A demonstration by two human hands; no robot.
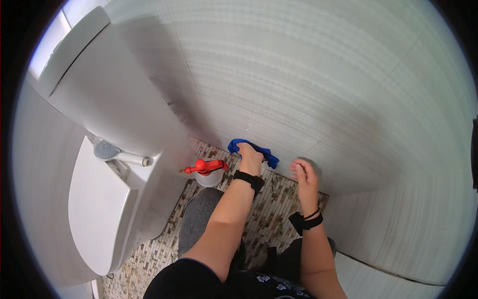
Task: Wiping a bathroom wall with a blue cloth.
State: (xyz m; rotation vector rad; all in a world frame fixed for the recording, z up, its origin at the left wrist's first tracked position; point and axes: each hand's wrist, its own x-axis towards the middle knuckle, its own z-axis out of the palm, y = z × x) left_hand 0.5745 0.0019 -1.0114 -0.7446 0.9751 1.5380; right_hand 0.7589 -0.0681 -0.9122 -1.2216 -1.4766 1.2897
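Observation:
My left hand (250, 156) grips a crumpled blue cloth (269, 157) low against the tiled wall (254, 89), just above where it meets the floor. Part of the cloth is hidden beneath the hand. To the right, my right hand (304, 175) is near the same wall, fingers loosely curled and apart, with nothing in it. On the floor left of my left forearm stands a pump spray bottle (210, 178) with a red head and a whitish body, its nozzle pointing left.
A white toilet (112, 86) fills the left side, its seat lid (97, 216) lowered. A shower head (123, 155) lies at the back of the lid by the tank. Mosaic-patterned tiles cover the floor (274, 190). Another wall (373, 224) closes off the right.

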